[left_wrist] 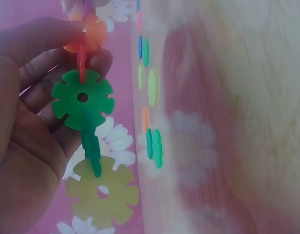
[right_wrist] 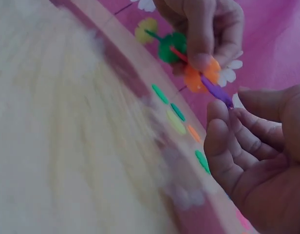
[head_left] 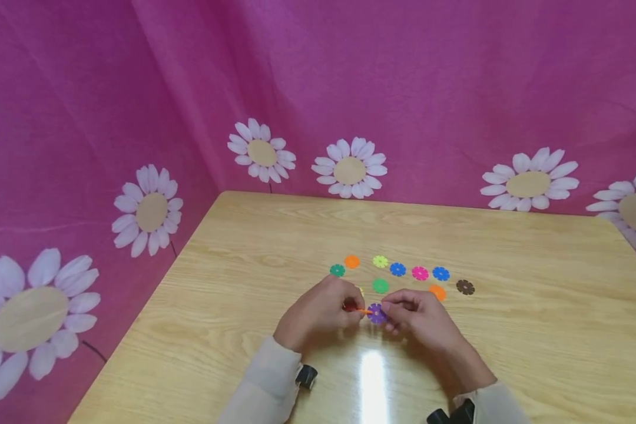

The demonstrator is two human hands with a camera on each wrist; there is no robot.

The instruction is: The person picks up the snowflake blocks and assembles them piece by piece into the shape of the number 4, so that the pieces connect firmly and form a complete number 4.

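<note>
A chain of notched plastic discs, set crosswise into one another, hangs from my left hand. In the left wrist view it runs from a yellow disc through a dark green one seen edge-on, a green disc and a red one to an orange disc. The left thumb and fingers pinch the chain by the orange disc. A purple disc joins the orange one's edge. My right hand holds the purple disc's free edge at the fingertips.
Loose discs lie flat on the wooden table beyond the hands, among them a green disc, a pink disc, a brown disc and an orange disc. A pink flowered cloth hangs behind the table.
</note>
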